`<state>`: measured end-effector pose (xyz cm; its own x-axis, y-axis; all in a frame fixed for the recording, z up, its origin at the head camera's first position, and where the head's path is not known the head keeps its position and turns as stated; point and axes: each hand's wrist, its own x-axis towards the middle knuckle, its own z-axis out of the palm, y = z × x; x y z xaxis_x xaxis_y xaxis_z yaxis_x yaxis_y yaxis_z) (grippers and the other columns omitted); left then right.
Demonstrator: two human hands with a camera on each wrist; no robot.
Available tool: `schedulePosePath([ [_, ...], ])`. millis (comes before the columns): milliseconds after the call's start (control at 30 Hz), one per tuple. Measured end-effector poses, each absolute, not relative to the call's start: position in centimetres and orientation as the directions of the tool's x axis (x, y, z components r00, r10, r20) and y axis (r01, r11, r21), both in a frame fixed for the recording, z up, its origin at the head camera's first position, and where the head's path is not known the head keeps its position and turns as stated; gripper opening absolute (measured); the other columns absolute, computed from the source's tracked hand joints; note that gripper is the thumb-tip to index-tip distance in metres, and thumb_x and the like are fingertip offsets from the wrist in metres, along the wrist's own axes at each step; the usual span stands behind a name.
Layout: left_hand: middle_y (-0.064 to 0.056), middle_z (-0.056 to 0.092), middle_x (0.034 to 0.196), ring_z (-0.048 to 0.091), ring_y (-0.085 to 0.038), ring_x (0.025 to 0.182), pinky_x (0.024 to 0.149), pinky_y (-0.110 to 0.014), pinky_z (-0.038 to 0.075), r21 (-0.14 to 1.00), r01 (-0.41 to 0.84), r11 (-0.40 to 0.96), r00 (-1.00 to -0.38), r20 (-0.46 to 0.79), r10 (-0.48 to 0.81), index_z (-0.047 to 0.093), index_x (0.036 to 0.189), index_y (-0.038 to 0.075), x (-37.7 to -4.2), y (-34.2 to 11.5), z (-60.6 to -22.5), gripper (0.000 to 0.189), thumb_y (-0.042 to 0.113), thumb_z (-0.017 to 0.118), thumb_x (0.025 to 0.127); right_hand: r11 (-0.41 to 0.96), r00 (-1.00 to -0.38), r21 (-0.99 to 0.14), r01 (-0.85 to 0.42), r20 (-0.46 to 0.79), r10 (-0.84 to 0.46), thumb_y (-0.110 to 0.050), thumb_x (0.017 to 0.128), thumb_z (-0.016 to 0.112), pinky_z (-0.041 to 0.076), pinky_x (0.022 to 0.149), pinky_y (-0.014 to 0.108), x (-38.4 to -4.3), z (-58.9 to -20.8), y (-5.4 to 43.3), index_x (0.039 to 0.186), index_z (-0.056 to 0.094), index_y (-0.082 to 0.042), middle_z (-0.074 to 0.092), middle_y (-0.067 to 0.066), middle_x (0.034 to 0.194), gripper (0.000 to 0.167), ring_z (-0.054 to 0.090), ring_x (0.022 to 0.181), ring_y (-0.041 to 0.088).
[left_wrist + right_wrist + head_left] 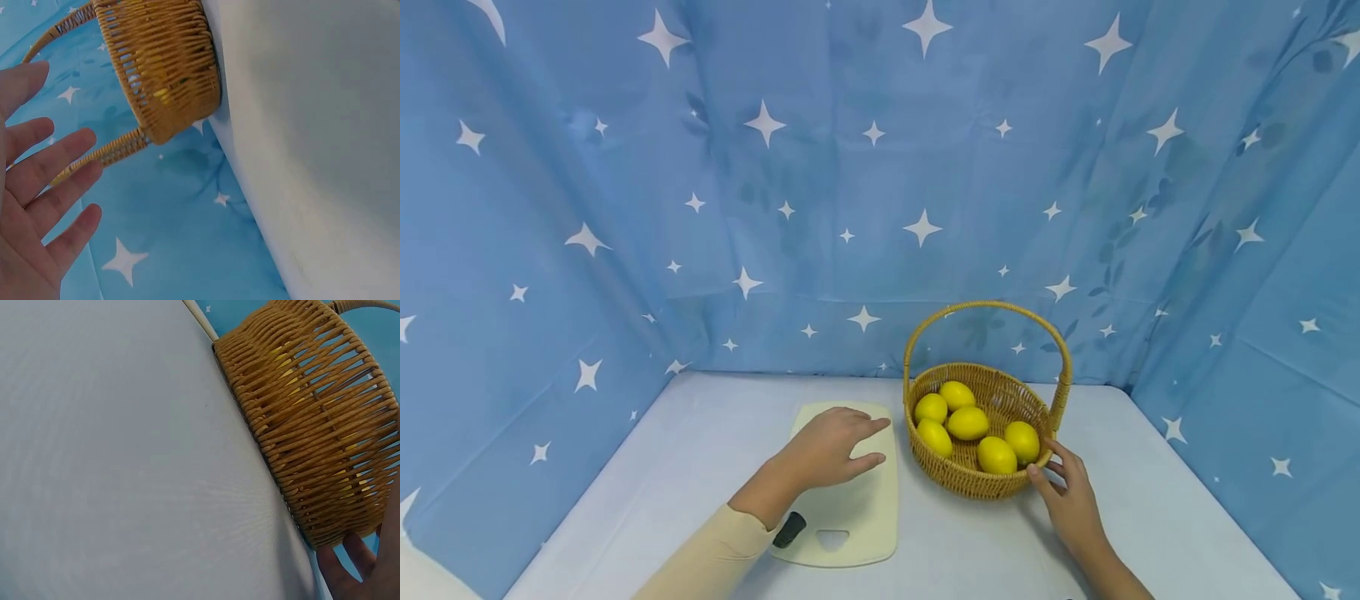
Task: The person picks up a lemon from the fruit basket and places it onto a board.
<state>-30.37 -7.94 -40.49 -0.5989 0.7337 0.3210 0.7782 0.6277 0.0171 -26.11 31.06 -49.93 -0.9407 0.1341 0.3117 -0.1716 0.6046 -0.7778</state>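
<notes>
Wicker basket (958,481): I judge it stiff, light; grasp by handle (988,303).
Left hand (833,447): spread, empty.
Right hand (1071,493): grips rim (1017,476).

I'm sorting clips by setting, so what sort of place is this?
Probably a staged booth, perhaps for filming: star-printed blue curtains hang on three sides of a white-topped table bearing a wicker basket.

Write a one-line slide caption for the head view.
The right hand touches a basket holding six lemons, while the left hand hovers open above a board.
</notes>
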Motion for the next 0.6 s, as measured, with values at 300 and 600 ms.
schedulePosePath([
  [300,0.003,0.068,0.116,0.064,-0.012,0.099,0.086,-0.032,0.052,0.072,0.808,0.585,-0.573,0.328,0.751,0.062,0.133,0.018,-32.8,-2.7,-39.6,0.045,0.042,0.061,0.095,0.582,-0.946,-0.795,-0.173,0.299,0.128,-0.037,0.101,0.053,0.043,0.094,0.061,-26.2,-49.9,31.1,0.152,0.028,-0.01,0.025,0.023,0.149,0.063,0.042,0.125,0.045],
  [600,0.009,0.07,0.1,0.062,-0.005,0.082,0.069,-0.025,0.052,0.01,0.78,0.626,-0.62,0.154,0.77,0.068,0.123,0.023,-34.1,2.0,-38.3,0.037,0.042,0.067,0.091,0.581,-0.953,-0.799,-0.158,0.278,0.123,-0.039,0.101,0.053,0.042,0.095,0.062,-26.3,-50.3,31.4,0.154,0.025,-0.013,0.022,0.023,0.151,0.065,0.042,0.126,0.046],
])
